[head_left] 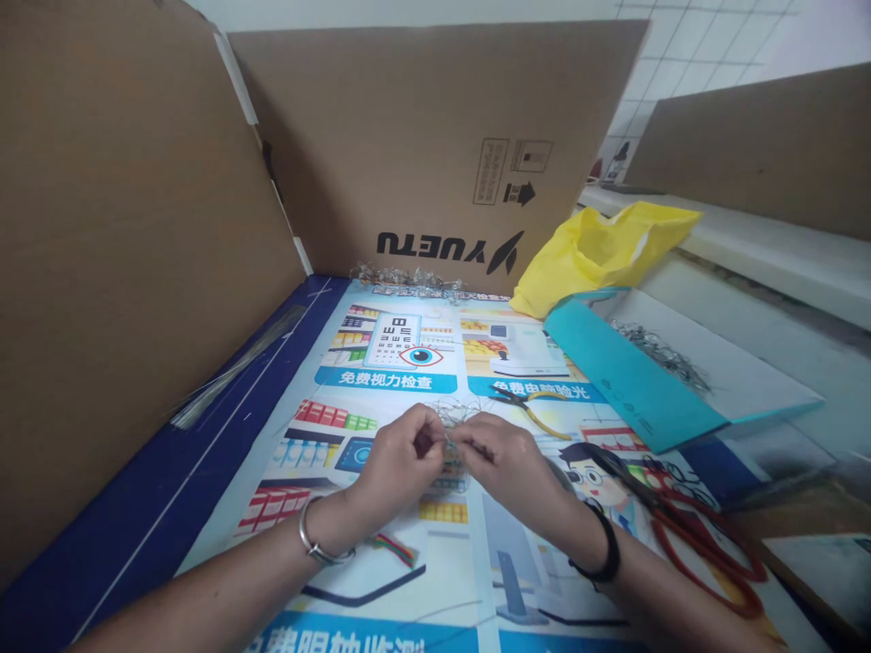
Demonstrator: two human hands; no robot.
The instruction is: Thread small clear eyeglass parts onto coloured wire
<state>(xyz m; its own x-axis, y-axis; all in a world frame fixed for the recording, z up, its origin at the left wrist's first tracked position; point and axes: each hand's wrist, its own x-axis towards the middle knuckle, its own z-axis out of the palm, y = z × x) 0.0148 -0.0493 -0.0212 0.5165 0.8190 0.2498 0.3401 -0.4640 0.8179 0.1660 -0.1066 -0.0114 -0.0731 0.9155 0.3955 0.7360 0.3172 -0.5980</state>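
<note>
Over the middle of a printed poster mat, my left hand (411,451) and my right hand (502,453) face each other with thumbs and fingertips pinched. Between them is a small tangle of thin wire (455,414), its loops spreading out just beyond the fingertips. Both hands appear to grip this wire; the exact spot under the fingers is too small to make out. Yellow-handled pliers (534,408) lie just past my right hand. Beneath my left forearm rests a short bundle of coloured strands (396,548).
Red-handled scissors (708,535) lie beside my right forearm. A turquoise box (632,390) holds a pile of wire pieces (663,354), near a yellow bag (605,249). Long straight wires (238,367) lie at left. Cardboard panels (435,136) wall the back and left; clear wire bits (408,279) line the back.
</note>
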